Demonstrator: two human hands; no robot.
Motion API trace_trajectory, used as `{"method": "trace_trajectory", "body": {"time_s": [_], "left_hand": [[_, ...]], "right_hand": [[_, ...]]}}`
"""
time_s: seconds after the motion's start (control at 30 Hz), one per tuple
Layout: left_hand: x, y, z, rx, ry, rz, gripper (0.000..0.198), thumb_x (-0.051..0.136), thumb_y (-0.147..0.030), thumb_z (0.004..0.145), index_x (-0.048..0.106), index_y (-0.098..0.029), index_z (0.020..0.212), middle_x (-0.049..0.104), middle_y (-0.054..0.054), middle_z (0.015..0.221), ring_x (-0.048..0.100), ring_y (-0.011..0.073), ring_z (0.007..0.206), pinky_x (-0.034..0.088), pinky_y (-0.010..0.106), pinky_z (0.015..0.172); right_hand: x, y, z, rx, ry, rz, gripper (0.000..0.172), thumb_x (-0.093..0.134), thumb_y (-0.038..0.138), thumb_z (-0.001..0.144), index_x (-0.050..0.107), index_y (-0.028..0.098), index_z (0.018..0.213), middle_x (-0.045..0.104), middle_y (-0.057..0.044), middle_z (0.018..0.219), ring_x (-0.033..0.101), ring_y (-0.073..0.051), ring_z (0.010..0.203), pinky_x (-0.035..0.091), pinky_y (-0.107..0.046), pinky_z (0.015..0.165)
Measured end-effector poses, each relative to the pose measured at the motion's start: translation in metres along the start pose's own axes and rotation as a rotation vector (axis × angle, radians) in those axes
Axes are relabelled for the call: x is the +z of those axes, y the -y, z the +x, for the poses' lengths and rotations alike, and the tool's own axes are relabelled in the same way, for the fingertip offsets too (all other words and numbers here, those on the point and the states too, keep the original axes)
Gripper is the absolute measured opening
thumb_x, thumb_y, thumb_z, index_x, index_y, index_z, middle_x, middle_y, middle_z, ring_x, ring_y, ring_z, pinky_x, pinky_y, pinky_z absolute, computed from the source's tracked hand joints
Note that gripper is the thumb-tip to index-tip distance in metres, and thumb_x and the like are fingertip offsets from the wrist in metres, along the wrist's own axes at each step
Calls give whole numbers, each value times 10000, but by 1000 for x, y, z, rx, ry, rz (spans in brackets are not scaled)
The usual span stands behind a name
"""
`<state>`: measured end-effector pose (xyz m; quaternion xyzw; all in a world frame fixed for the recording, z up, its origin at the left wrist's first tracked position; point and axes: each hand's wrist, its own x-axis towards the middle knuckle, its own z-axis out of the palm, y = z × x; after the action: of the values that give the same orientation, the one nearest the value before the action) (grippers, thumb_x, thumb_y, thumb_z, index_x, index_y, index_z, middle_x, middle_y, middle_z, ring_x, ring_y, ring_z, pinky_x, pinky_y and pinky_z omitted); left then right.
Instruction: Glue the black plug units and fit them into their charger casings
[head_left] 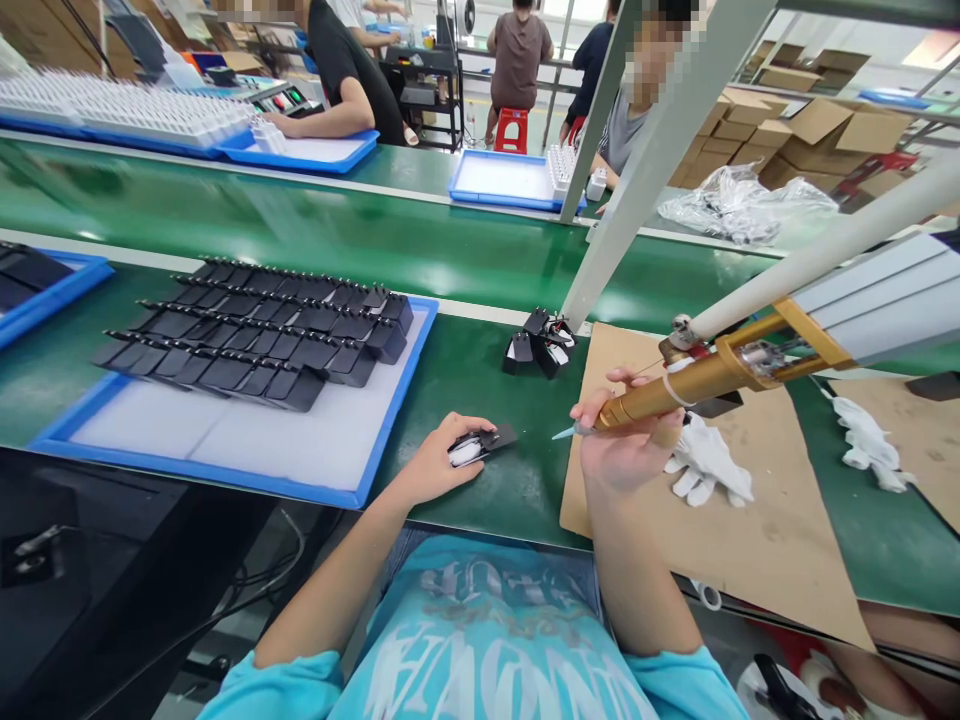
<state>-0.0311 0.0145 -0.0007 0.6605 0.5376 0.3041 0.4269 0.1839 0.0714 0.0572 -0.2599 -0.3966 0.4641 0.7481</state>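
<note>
My left hand [431, 468] is closed around a black power adapter housing [495, 438] with white material showing inside, held low over the green bench. In my right hand [626, 458] is a gold-coloured glue dispenser [649, 400] with a pale blue tapered nozzle. Its tip points left toward the housing, with a gap between them. Just beyond my hands lies a small pile of open black adapter housings [536, 345] with wires showing. Left of my left hand, rows of black adapters [247, 330] with pins upward sit on a blue-rimmed tray [401, 400].
Brown cardboard [772, 540] covers the bench at right, with a white glove [709, 465] on it. A slanted white post [637, 180] rises beyond. Past the green conveyor [360, 230] are blue trays of white parts and several people working.
</note>
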Motion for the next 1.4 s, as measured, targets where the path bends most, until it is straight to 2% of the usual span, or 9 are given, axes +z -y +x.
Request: {"method": "trace_trajectory", "body": {"time_s": [0.23, 0.33, 0.5, 0.57, 0.73, 0.8, 1.07, 1.27, 1.4], "left_hand": [[13, 10, -12, 88, -276, 245, 389, 643, -328, 835, 528, -266, 1201, 635, 60, 1161, 611, 229, 1084, 491, 394, 973], [13, 13, -14, 17, -332, 222, 392, 670, -361, 807, 531, -259, 1160, 644, 62, 1148, 635, 226, 1017, 511, 387, 923], [-3, 3, -10, -60, 3, -42, 875, 670, -279, 787, 171, -287, 1505, 596, 87, 1309, 582, 229, 1190, 449, 369, 1017], [-9, -2, -7, -43, 117, -45, 928, 661, -253, 778, 123, -306, 1532, 574, 82, 1330, 560, 230, 1213, 439, 359, 1020], [-6, -9, 0, 76, 263, 50, 606, 593, -104, 715, 551, -309, 1283, 641, 25, 1139, 569, 210, 1044, 460, 359, 957], [-2, -10, 0, 96, 265, 45, 509, 593, -84, 701, 617, -288, 1168, 650, 22, 1094, 571, 207, 1018, 467, 356, 944], [19, 4, -16, 133, -70, 267, 549, 641, -352, 860, 457, -287, 1373, 591, 63, 1327, 579, 236, 1199, 470, 373, 1028], [26, 14, -24, 6, -352, 287, 365, 674, -418, 830, 582, -252, 1142, 671, 66, 1117, 659, 243, 1036, 525, 386, 935], [18, 7, -23, -38, -345, 217, 291, 711, -381, 782, 569, -241, 995, 597, 82, 1209, 607, 250, 1134, 500, 388, 962]], "right_hand": [[-2, -1, 1, 4, 11, 25, 337, 458, 538, 866, 609, 245, 934, 577, 11, 953, 558, -73, 420, 524, -321, 441], [-1, -1, 0, 1, 4, -4, 340, 459, 550, 860, 598, 248, 930, 576, 12, 940, 551, -70, 418, 522, -316, 438], [0, 0, 0, -4, 10, -16, 347, 449, 554, 865, 594, 246, 929, 575, 7, 937, 546, -71, 417, 519, -318, 430], [0, 0, 0, -3, 20, 2, 338, 441, 537, 877, 599, 244, 935, 575, 5, 944, 552, -74, 421, 523, -322, 436], [1, 0, -1, -7, 16, 4, 338, 441, 531, 881, 607, 241, 930, 578, 8, 934, 555, -73, 421, 519, -312, 435], [1, 1, 0, -9, 11, -7, 341, 444, 538, 876, 606, 243, 927, 582, 9, 926, 551, -74, 418, 513, -306, 427], [0, 0, 0, -1, 2, -16, 341, 429, 528, 880, 613, 245, 923, 581, 7, 929, 551, -74, 418, 513, -310, 423], [0, 0, -1, 2, 21, 14, 336, 442, 524, 885, 629, 249, 935, 583, 7, 948, 562, -76, 430, 517, -314, 434], [0, 1, -1, -5, 32, 41, 333, 446, 506, 891, 648, 245, 935, 582, 6, 948, 568, -79, 433, 513, -312, 434]]}}
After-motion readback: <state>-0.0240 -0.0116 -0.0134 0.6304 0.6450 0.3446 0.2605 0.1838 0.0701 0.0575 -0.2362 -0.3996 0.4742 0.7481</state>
